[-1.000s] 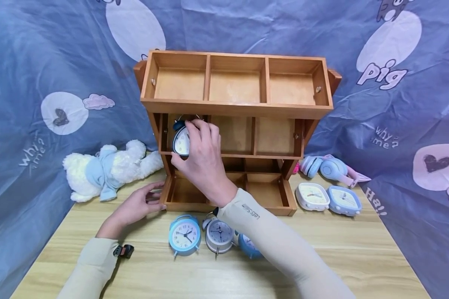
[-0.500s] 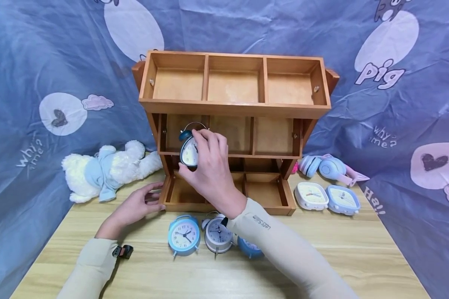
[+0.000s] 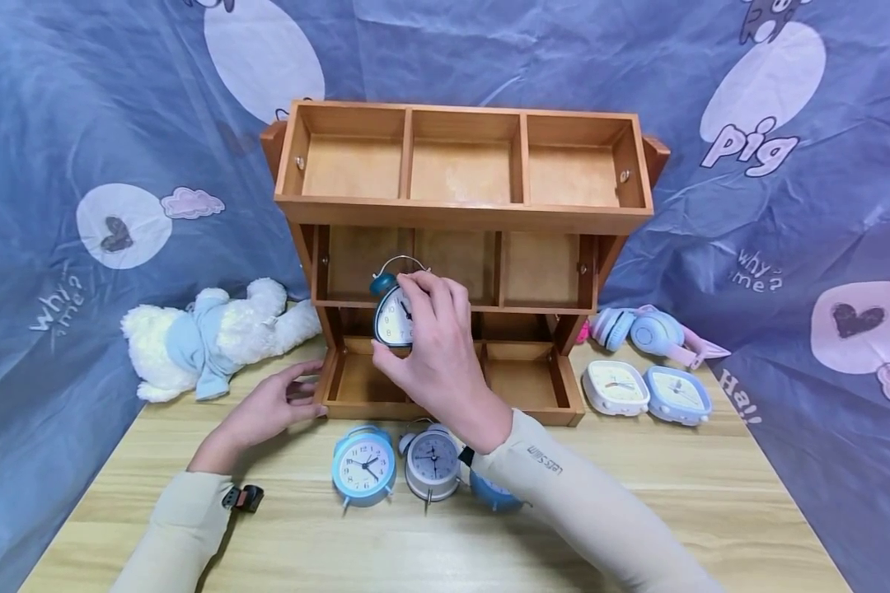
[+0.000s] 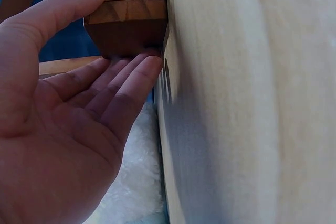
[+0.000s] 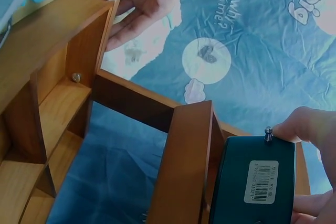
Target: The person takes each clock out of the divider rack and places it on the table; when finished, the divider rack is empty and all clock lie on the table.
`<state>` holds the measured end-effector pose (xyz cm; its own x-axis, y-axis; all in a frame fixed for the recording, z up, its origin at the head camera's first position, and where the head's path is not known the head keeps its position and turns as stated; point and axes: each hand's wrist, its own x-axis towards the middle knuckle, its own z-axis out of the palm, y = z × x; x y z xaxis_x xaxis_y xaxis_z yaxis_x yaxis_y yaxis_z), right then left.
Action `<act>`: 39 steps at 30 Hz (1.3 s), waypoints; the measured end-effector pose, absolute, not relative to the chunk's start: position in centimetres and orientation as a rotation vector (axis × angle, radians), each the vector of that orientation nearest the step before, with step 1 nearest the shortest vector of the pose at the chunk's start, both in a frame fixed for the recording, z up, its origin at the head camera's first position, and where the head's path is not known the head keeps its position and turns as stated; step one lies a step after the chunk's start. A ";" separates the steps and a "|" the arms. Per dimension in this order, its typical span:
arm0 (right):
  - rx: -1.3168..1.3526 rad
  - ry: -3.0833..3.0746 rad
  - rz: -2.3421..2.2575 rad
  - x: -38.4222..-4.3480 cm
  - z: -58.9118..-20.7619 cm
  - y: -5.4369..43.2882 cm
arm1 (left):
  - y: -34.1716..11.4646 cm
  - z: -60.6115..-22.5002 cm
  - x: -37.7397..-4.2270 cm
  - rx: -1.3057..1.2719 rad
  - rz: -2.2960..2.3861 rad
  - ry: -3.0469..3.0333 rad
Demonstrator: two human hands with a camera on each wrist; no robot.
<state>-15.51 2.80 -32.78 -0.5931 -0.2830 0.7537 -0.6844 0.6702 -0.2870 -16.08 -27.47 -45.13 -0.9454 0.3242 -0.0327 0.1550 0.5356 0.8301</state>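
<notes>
My right hand (image 3: 441, 354) pinches a dark teal twin-bell alarm clock (image 3: 393, 321), thumb low on it and fingers near the top. The clock hangs in front of the wooden tiered organizer (image 3: 460, 216), about where the middle and bottom tiers meet. Its right side is hidden by the fingers. The right wrist view shows the clock's teal underside (image 5: 241, 163) with a barcode sticker and a small metal foot. My left hand (image 3: 267, 412) touches the bottom tier's left front corner (image 4: 128, 17), thumb on the front and nearly straight fingers against the side.
Before the organizer stand a light blue alarm clock (image 3: 365, 467), a white one (image 3: 433, 464) and a partly hidden blue one (image 3: 493, 492). White (image 3: 616, 387) and blue (image 3: 678, 394) square clocks lie right, by headphones (image 3: 656, 333). A plush toy (image 3: 218, 342) lies left.
The right hand has brought the teal alarm clock out of the middle tier's left compartment, moving it down, rightward and toward me. The left hand has stayed at the corner.
</notes>
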 end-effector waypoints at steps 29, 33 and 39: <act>0.659 -2.279 0.806 -10.3 -34.7 11.5 | -27.3 -45.1 -15.9 0.416 1.383 2.588; 0.624 -2.323 0.810 -9.5 -35.3 12.5 | -27.4 -45.3 -16.0 0.410 1.380 2.590; 0.587 -2.338 0.800 -8.9 -36.4 13.9 | -27.5 -45.4 -16.1 0.420 1.404 2.583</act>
